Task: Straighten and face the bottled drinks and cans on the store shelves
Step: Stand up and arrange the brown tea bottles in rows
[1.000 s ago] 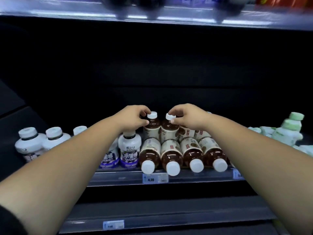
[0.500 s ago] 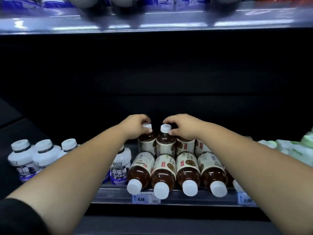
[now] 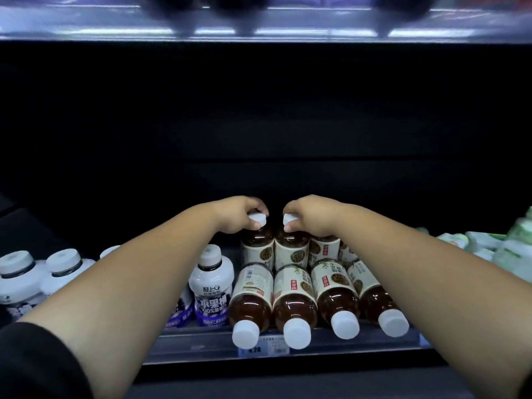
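Both hands reach deep into the dark shelf bay at the middle of the frame, each on the top of an upright brown tea bottle in the back row. The left hand [image 3: 239,214] has its fingers curled over the white cap [image 3: 257,218] of the left upright bottle [image 3: 257,246], thumb against the cap's side. The right hand [image 3: 312,216] pinches the white cap of the right upright bottle [image 3: 291,249] between thumb and fingers. The two bottles stand side by side, touching or nearly so, their cream labels facing the camera. More of the same bottles stand just right of them, partly hidden under the right forearm. In front of this row, four tea bottles [image 3: 293,298] lie on their sides with their white caps pointing out over the shelf edge [image 3: 201,345], packed close together, the outer two angled slightly outward. A price tag [image 3: 263,345] sits on the edge below the two left ones. Just left of the lying bottles stands a white bottle with a purple label [image 3: 211,286], and further toward the left of the frame are more white wide-capped bottles [image 3: 17,277], partly behind the left forearm. At the far right, pale green bottles [image 3: 512,249] appear blurred. A lit upper shelf [image 3: 86,24] runs across the top of the frame. A black sleeve [image 3: 34,361] shows at the lower left.
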`<state>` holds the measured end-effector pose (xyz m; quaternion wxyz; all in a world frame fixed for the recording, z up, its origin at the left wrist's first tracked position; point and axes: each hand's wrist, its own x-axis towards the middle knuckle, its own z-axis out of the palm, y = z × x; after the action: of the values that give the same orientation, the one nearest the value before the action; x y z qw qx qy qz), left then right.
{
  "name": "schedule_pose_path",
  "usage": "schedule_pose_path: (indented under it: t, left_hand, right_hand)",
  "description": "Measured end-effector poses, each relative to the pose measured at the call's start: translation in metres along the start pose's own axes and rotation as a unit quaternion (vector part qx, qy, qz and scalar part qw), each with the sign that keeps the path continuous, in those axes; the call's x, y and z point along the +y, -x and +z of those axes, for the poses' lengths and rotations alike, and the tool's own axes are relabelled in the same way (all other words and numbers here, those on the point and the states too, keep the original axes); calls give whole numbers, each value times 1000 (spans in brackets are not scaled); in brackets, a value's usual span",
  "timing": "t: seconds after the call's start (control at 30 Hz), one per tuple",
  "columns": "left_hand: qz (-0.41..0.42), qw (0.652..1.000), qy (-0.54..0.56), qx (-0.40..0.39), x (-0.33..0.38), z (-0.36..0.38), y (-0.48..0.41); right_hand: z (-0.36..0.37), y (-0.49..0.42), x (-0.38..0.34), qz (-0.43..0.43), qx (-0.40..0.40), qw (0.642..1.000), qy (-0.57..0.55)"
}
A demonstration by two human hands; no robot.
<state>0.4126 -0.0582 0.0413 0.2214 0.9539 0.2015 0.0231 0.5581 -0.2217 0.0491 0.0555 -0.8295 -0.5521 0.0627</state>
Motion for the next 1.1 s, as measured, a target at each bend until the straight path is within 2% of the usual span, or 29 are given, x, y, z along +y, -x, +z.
schedule_pose_path:
  t: [0.2,0.37,0.6,0.8,0.87,1.0,1.1]
  left_hand:
    - [-21,996,77,-27,2,-3,-4]
    - [-34,995,42,85,-1,10,-7]
    - [-9,997,77,-5,-3,-2,-2]
    - [-22,999,20,15,1,3,-9]
    - [-10,1000,-5,18,9,6,-12]
    - [41,998,24,45,35,16,-22]
    - [45,999,15,21,46,23,-29]
  right_hand:
    - [1,-1,4,-8,9,1000,-22]
    - [2,1,5,-16,7,999,-40]
    - [3,0,4,-16,9,999,-31]
    - [-7,10,21,3,-1,998,-63]
    - [-14,16,33,32,0,999,-26]
    - [-14,22,45,79,27,992,96]
    - [-8,18,49,68,24,996,58]
